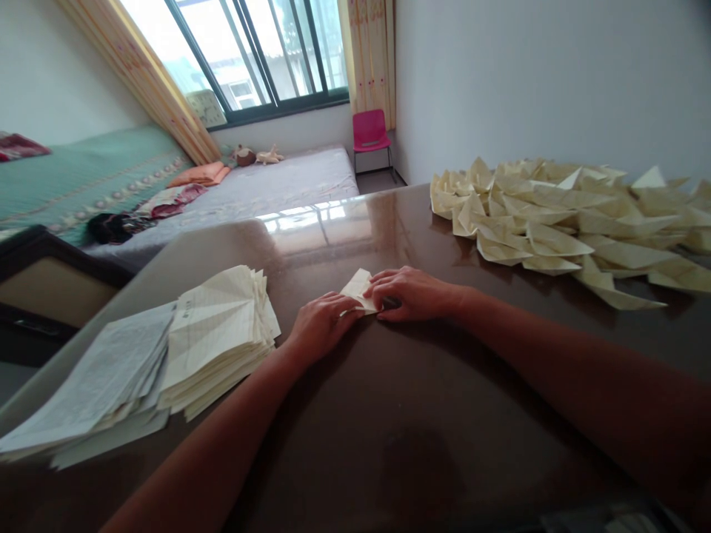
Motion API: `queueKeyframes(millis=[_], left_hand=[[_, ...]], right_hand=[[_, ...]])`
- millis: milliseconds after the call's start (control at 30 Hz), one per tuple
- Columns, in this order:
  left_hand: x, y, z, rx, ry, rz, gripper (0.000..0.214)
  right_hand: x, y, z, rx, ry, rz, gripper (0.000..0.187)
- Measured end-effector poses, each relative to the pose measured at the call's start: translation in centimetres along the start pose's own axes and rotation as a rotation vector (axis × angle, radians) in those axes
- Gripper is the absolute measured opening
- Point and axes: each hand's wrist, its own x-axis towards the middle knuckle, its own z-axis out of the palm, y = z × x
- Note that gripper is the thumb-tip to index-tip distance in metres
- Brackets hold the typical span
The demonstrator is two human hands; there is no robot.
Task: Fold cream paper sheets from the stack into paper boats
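A small folded cream paper piece [357,287] lies on the dark glossy table [389,414] in the middle of the view. My left hand [319,323] presses on its near left edge with curled fingers. My right hand [412,293] lies over its right side, fingers bent and pressed down on the paper. Both forearms reach in from the bottom of the view.
A stack of flat cream and printed sheets [167,363] sits at the left of the table. A heap of folded paper shapes [578,222] covers the right rear. Beyond the table are a bed [261,185], a pink chair [371,137] and a window [261,52].
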Motion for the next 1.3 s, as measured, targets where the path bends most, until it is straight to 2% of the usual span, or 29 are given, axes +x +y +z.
queueKeyframes(millis=[133,400,633,933,1167,1300], left_hand=[[0.8,-0.8,0.6,-0.090,0.016,-0.168,0.032],[1.9,-1.3,1.0,-0.130,-0.008,-0.262,0.033],[2.3,-1.3,0.9,-0.047,-0.035,-0.301,0.032],[2.3,-0.9,0.8,0.002,-0.038,-0.317,0.030],[2.3,-0.8,0.6,0.017,-0.005,-0.271,0.026],[2.3,-1.1,0.6,-0.034,-0.013,-0.270,0.023]], right_hand=[[-0.1,0.7,-0.2,0.078,-0.019,0.055,0.017],[-0.2,1.7,-0.5,0.238,-0.061,0.063,0.022],[-0.2,1.9,-0.6,0.269,-0.039,0.029,0.024],[-0.2,2.2,0.0,0.238,-0.017,0.052,0.026],[-0.1,1.8,-0.1,0.106,-0.066,-0.100,0.027],[-0.1,1.4,-0.3,0.073,-0.047,-0.102,0.025]])
